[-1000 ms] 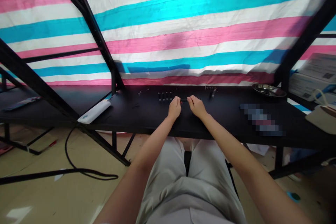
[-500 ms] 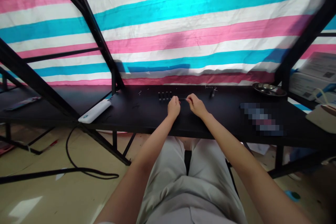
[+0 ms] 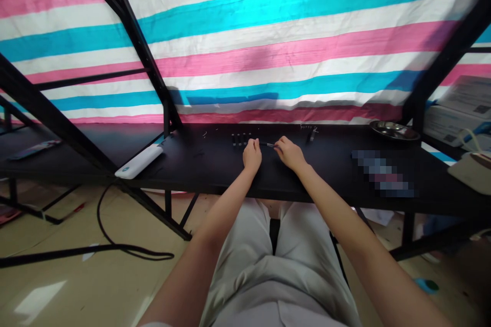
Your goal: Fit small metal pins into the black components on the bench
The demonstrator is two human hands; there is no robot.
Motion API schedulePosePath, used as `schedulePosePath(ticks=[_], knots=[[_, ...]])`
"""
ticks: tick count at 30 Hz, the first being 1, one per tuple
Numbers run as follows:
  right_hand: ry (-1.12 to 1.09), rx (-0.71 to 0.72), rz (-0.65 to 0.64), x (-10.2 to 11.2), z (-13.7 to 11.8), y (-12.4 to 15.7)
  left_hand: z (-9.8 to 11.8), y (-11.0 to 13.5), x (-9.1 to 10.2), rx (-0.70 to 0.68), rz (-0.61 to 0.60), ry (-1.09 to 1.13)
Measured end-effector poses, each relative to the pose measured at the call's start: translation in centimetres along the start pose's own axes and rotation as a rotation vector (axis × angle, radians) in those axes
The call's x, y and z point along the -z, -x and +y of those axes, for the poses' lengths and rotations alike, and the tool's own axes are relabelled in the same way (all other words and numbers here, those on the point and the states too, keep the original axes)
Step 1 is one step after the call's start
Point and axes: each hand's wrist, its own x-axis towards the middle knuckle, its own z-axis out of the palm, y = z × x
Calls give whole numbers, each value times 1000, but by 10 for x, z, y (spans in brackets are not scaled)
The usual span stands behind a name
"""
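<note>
Both hands are at the middle of the black table [image 3: 207, 173]. Between them lies a thin dark rod with a silvery section [image 3: 267, 144], too small to name more exactly. My left hand [image 3: 252, 156] is closed round its dark left end. At the silvery right end, the fingertips of my right hand [image 3: 290, 154] are pinched together. Just left of my left hand stand several short dark cylinders with pale ends [image 3: 239, 139] in a row. Beyond my right hand are another small dark and silvery piece [image 3: 312, 136] and several tiny white bits [image 3: 308, 126].
On the left lies a white oblong device [image 3: 140, 162]. A shiny metal dish [image 3: 395, 131] sits at the back right, near stacked white boxes [image 3: 456, 107]. A blurred-out flat item [image 3: 383, 173] is on the right. Black frame posts [image 3: 143, 56] rise before a striped sheet [image 3: 287, 61].
My hands have drawn slightly apart, the left one moving a little left and the right one a little right. More of the rod, with its silvery section, now shows between them.
</note>
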Motion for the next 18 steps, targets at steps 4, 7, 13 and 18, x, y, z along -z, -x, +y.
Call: schedulePosePath(ticks=[4, 7, 13, 18], knots=[[-7, -76, 78, 2, 2, 1, -3, -1, -1, 29, 6, -5], [-80, -1, 86, 1, 0, 2, -4, 0, -3, -83, -68, 21], [-132, 67, -40, -5, -1, 2, -5, 3, -6, -326, -199, 103], [-118, 38, -141, -9, 3, 3, -6, 4, -6, -317, -263, 121]])
